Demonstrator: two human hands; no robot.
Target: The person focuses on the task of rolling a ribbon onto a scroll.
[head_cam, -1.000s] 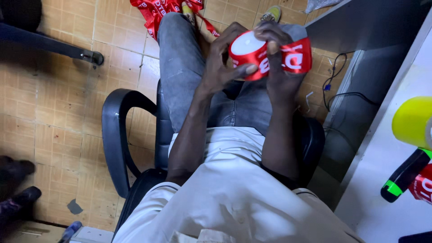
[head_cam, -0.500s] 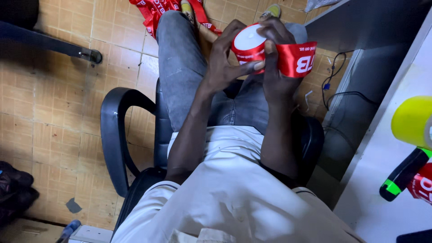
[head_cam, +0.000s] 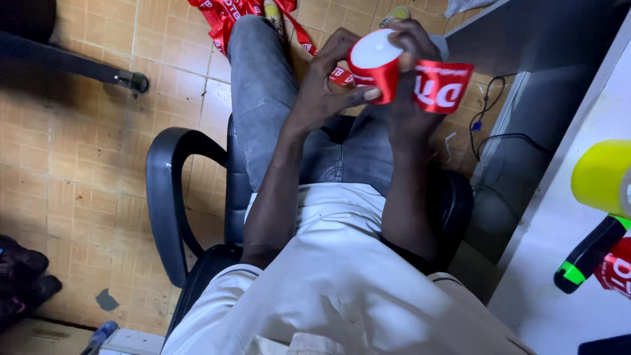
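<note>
Holding a roll of red ribbon above the lap, both hands are closed on it. The left hand curls around the roll's near side, thumb pressed against the red band just under the white flat face of the roll. The right hand grips from the far side, fingers wrapped over the top edge, and a loose ribbon end — red with bold white lettering — sticks out flat just to the right of that hand.

Beyond the hands, a heap of the same red ribbon lies on the tiled floor, one strand trailing up toward the roll. Below the hands are grey jeans and the black armrest of an office chair, off to the left.

Well to the right of the hands, on the white tabletop, sits a yellow roll at the frame edge; just below it lies a black marker with a green band, and beside that a piece of red printed ribbon, partly cut off.
</note>
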